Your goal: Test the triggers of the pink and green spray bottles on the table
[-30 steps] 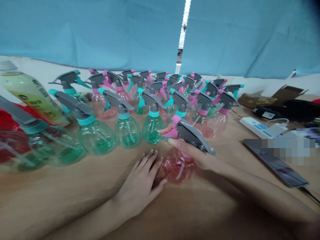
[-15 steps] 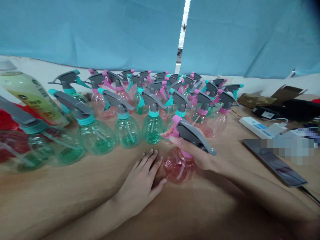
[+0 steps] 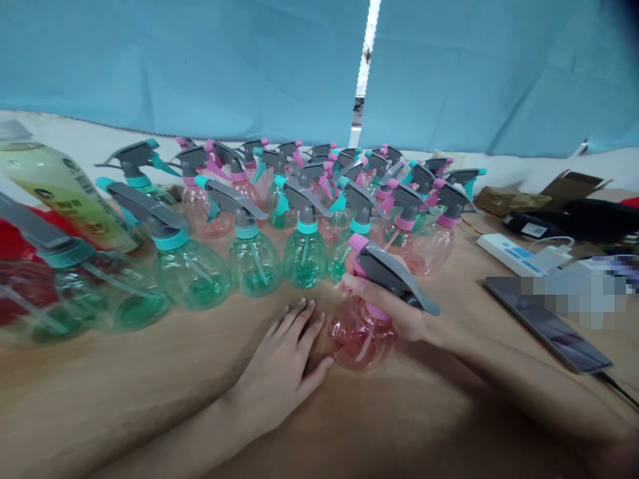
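Observation:
My right hand [image 3: 387, 299] is wrapped round the neck and trigger of a pink spray bottle [image 3: 360, 339], which has a grey sprayer head with a pink nozzle. Its round body holds some pinkish liquid and a dip tube. The trigger is mostly hidden by my fingers. My left hand [image 3: 287, 359] lies flat on the wooden table [image 3: 190, 392], fingers spread, just left of that bottle and holding nothing. Beyond my hands stands a front row of green spray bottles, among them a green bottle [image 3: 305, 259] and another green bottle [image 3: 255, 266], with green liquid inside.
Several more pink and green spray bottles [image 3: 242, 189] crowd the back of the table. A large labelled bottle [image 3: 64, 186] leans in at the far left. On the right are a phone [image 3: 549, 326] on a cable, a white power strip [image 3: 514, 253] and an opened cardboard box [image 3: 574, 189].
The pink bottle and my right hand have shifted slightly right, and my fingers have drawn the trigger in toward the neck. My left hand has stayed in place.

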Motion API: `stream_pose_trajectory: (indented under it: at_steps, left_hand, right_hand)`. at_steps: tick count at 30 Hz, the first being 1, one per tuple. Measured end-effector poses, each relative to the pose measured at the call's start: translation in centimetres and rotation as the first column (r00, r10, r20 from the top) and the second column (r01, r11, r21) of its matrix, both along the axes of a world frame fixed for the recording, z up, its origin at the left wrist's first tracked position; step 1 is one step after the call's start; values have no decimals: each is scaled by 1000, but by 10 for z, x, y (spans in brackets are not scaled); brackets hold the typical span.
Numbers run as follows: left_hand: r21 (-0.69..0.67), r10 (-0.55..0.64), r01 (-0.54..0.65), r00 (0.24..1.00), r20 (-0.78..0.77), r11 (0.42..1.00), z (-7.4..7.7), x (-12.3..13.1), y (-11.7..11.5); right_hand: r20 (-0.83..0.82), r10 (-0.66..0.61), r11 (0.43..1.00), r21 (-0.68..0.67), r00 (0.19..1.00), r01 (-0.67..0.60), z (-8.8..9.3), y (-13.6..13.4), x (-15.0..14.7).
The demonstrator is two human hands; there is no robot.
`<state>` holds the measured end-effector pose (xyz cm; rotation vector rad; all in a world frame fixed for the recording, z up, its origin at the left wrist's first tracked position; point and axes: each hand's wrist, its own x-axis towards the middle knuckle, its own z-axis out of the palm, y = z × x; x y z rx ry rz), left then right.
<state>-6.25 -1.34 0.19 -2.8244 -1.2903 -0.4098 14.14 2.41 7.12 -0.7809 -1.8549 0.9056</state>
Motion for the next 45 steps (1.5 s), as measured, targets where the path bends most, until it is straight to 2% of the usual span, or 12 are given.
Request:
stream_pose_trajectory:
  at_steps: [10,14,21,26,30,35,41,45]
  left_hand:
    - [18,6,-6,1000,-28,1000,1,0,0]
    - [18,15,-15,999,-29,1000,1,0,0]
    - [24,16,-16,1000,-27,1000,-1,-1,0]
    - [32,9,-8,1000,-18,999,-1,-1,-1]
    - [44,6,-6,1000,0,999,-2,-2,-1]
    - [26,10,-10,1000,-21,1000,-2,-2,0]
    - [30,9,-9,1000,-14,1000,-2,-2,0]
    - [3,11,-11,1000,-5,1000,0,-1,0]
  right_hand:
    - [-35,11,996,-88,999,-14,-5,-1,1]
    - [-49,58,993,-100,997,-62,-7,-1,2]
    - [-37,88,985,-146,995,-92,-18,4,6]
    - [-12,120,979,-163,993,-120,-3,1,4]
    - [-16,81,982,-169,997,-83,8,-1,3]
    - [-49,-7,990,-139,999,0,3,0,-2]
    - [-90,83,982,-162,993,-97,4,1,-7]
    - [-100,80,984,-150,992,-95,8,-3,-7]
